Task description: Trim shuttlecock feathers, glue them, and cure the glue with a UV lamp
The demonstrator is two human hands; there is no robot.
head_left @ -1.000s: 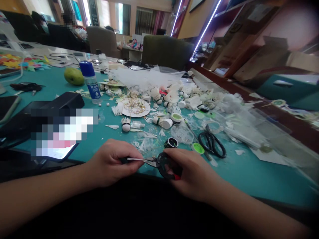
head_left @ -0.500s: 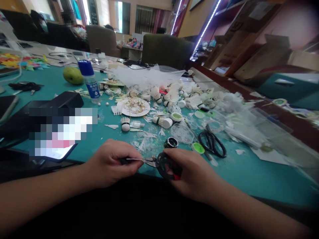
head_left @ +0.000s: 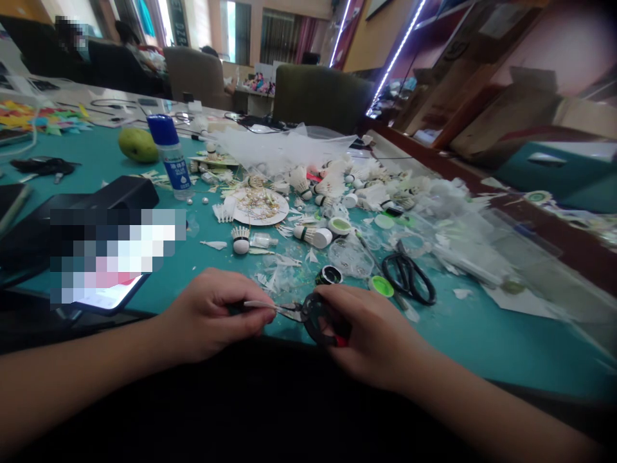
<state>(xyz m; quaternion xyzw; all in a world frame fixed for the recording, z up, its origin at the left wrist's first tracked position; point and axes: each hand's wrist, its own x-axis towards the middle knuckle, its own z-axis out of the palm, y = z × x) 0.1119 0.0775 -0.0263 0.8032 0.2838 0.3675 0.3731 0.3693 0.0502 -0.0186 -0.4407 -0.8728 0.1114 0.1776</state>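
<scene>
Lying between the thumb and fingers of the left hand (head_left: 216, 315), a thin pale strip (head_left: 259, 304) has one end free above the fingertips. The right hand (head_left: 373, 321) is closed around the handles of a pair of pliers (head_left: 314, 318), black with a red part showing at the lower handle; its slender jaws point leftward and reach the left fingertips. Whether the jaws grip the strip cannot be told at this scale. The two hands face one another at the near edge of the green tabletop (head_left: 506, 354), near each other and bridged by the tool. Both forearms enter from the lower corners and slope inward; the backs of the hands are turned upward, with fingers bent.

Just beyond the right hand stand an open black jar (head_left: 330, 275) and a shallow green-filled lid (head_left: 380, 287), with a looped black object (head_left: 409, 276) to their right. A lit phone (head_left: 113, 294), partly pixelated, lies left of the left hand. Farther out, a shuttlecock (head_left: 241, 241) rests beside a small clear bottle (head_left: 263, 240). Behind these, a white plate (head_left: 258, 221) bears tangled gold-coloured pieces; a blue-capped glue bottle (head_left: 178, 170) stands to its left, near a green fruit (head_left: 137, 145). A translucent sheet (head_left: 284, 151) lies behind the plate, and a dark chair (head_left: 322, 99) faces the table's far side.
</scene>
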